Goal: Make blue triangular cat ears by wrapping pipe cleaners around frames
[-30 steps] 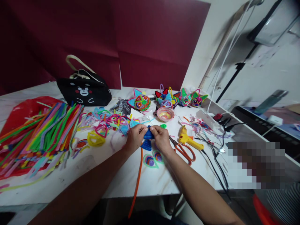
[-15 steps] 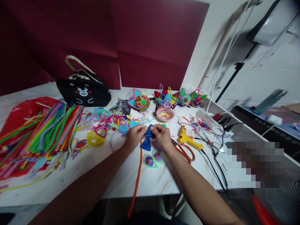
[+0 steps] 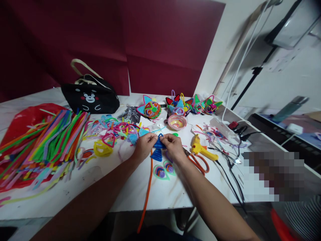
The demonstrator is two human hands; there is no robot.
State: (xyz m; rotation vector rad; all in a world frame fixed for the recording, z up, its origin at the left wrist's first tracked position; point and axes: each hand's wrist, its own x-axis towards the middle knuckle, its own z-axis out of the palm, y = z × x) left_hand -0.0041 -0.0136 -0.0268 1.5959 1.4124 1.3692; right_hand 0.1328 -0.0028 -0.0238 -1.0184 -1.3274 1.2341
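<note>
A blue triangle of bent pipe cleaner (image 3: 159,143) is pinched between my left hand (image 3: 144,146) and my right hand (image 3: 173,146), the fingers of both closed on its sides. Just below it on the table lies a second blue pipe-cleaner piece (image 3: 156,155). An orange pipe cleaner (image 3: 147,192) runs from near my left hand down over the table's front edge. Closer to me rest two teardrop shapes coiled in green, orange, blue and purple, a left one (image 3: 160,172) and a right one (image 3: 169,167). Orange-handled scissors (image 3: 200,163) lie beside my right wrist, partly hidden.
A yellow glue gun (image 3: 203,148) with a black cord lies at right. Loose pipe cleaners (image 3: 55,140) are heaped on red plastic at left. Behind stand a black bag (image 3: 90,97), a pink bowl (image 3: 177,123) and several colourful eared ornaments (image 3: 152,109). Cables (image 3: 230,167) trail off the right edge.
Both hands stay at nearly the same spot with the blue triangle, whose tip now shows more clearly between the fingers. The whole view has shifted very slightly.
</note>
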